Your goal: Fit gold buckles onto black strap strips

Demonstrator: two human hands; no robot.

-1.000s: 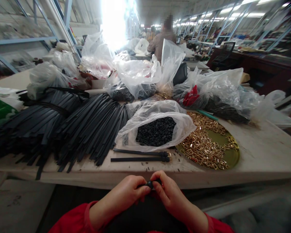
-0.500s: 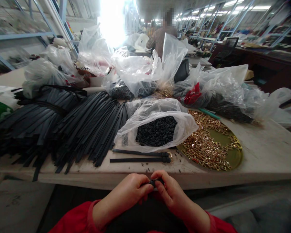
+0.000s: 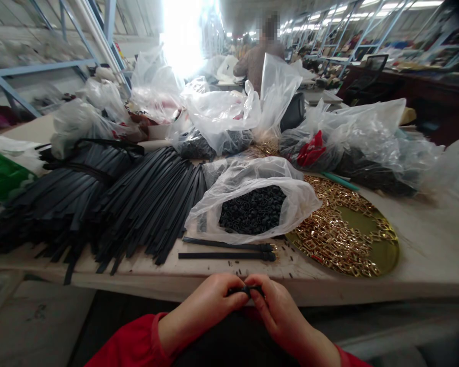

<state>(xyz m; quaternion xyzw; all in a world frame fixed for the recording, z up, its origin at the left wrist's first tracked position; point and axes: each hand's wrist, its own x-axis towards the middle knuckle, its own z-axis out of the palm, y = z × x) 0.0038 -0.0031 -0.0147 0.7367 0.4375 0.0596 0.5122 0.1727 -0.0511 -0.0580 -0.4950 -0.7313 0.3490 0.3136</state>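
Just in front of the table's near edge, my left hand (image 3: 214,299) and my right hand (image 3: 278,305) meet. Both pinch a small black strap piece (image 3: 247,289) between thumb and fingers. Most of it is hidden by the fingers, so I cannot see its full shape. Beyond my hands lie two black straps (image 3: 225,256) with gold buckles at their right ends. Behind these, an open clear plastic bag (image 3: 309,200) holds many small black loops (image 3: 254,210). To its right, gold buckles (image 3: 348,250) cover much of a round gold tray (image 3: 355,219).
Bundles of long black straps (image 3: 153,204) spread over the left of the table (image 3: 428,255). Filled plastic bags (image 3: 222,109) line the back, with a red item (image 3: 311,149) among them. A teal tool (image 3: 340,181) lies behind the tray. A person (image 3: 256,63) is farther off.
My view has shifted slightly left, so the table's things appear farther right. Both hands stay together on the black strap piece, with the fingers slightly repositioned.
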